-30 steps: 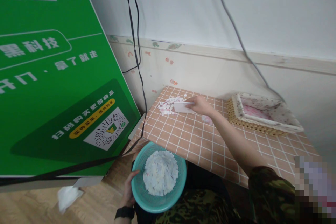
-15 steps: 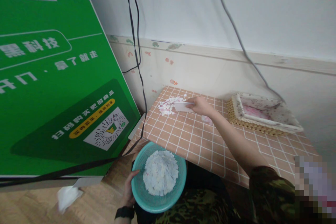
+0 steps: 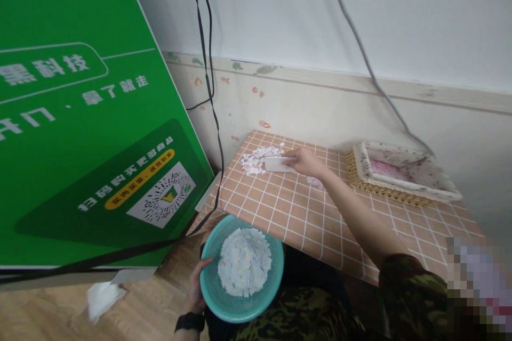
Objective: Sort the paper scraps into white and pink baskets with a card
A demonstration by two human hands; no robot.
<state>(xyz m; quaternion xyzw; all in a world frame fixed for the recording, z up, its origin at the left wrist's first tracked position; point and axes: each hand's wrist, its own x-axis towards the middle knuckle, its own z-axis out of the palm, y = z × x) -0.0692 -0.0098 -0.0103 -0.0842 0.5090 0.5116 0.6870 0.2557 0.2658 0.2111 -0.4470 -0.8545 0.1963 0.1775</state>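
My left hand [image 3: 197, 285] grips the rim of a round green plastic basket [image 3: 212, 298] just below the table's front edge. Inside it lies a heap of small white paper scraps [image 3: 245, 262]. Out over the table, my right hand [image 3: 303, 160] is closed on a flat white card [image 3: 278, 164]. The card's left end meets a loose pile of white and pinkish paper scraps [image 3: 253, 160] near the table's far left corner. A small pinkish piece [image 3: 315, 183] lies beneath my right wrist, partly covered by it.
A lined wicker basket [image 3: 356, 176] with something pink in it stands on the brown checked tablecloth [image 3: 288, 216], against the wall. To the left rises a green sign panel [image 3: 100, 170], with a black strap [image 3: 218, 154] hanging beside it. A white bag [image 3: 104, 298] lies on the floor.
The card in my right hand has shifted very slightly left against the scraps. My left hand and the green basket are almost unmoved.
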